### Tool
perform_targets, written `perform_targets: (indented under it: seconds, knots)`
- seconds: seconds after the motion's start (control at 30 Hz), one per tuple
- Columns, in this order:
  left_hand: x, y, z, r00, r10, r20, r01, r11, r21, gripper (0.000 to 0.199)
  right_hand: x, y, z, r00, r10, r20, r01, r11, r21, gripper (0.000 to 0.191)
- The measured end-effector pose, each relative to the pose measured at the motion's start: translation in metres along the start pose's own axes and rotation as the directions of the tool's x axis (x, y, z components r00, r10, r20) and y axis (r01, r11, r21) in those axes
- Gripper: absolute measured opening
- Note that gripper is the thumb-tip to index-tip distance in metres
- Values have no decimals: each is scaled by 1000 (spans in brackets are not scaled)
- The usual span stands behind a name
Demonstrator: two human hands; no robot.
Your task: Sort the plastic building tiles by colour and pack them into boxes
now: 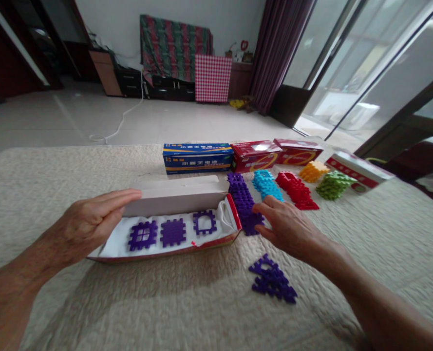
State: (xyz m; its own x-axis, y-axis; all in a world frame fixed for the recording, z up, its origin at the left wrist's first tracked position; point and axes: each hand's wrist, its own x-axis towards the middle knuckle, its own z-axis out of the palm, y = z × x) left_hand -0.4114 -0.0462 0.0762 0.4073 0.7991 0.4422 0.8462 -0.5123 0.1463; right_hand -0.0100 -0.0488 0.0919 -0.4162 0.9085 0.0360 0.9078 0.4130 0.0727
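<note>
An open box (234, 212) with a white lining stands on the quilted cover. Three purple tiles lie in it: a window-like one (143, 235), a solid one (173, 232) and a frame-like one (204, 223). My left hand (95, 217) rests at the box's left end, fingers extended and holding nothing visible. Right of the box runs a row of stacked purple tiles (241, 195). My right hand (284, 224) is at its near end, thumb and fingers apart, fingertips at the purple tiles. More purple tiles (273, 284) lie nearer, below my right hand.
Cyan (266, 185), red (295, 189), orange (313, 171) and green tiles (334, 185) lie to the right. Behind stand a blue box (197, 158), two red boxes (256, 155) and, farther right, a white-and-red box (360, 169).
</note>
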Motion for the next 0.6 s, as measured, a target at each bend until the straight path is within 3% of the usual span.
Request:
perform_targets:
  seconds: [0.2,0.4,0.47,0.6]
  knots:
    - [1,2,-1,1000,-8,-3,8,1000,-6,44,2,9,-4,1000,-16,-3,17,972,234,12]
    - [0,0,1,999,-30,16,30,1000,-8,45,5,33,-3,967,-139,214,-27,779,627,13]
    - [-1,0,1,999,-40,19,41,999,-9,45,5,35,-3,944,-185,274,-42,754,655,15]
    - [-1,0,1,999,-50,13,50,999,-16,44,1,25,-3,950,-99,295,-59,873,484,10]
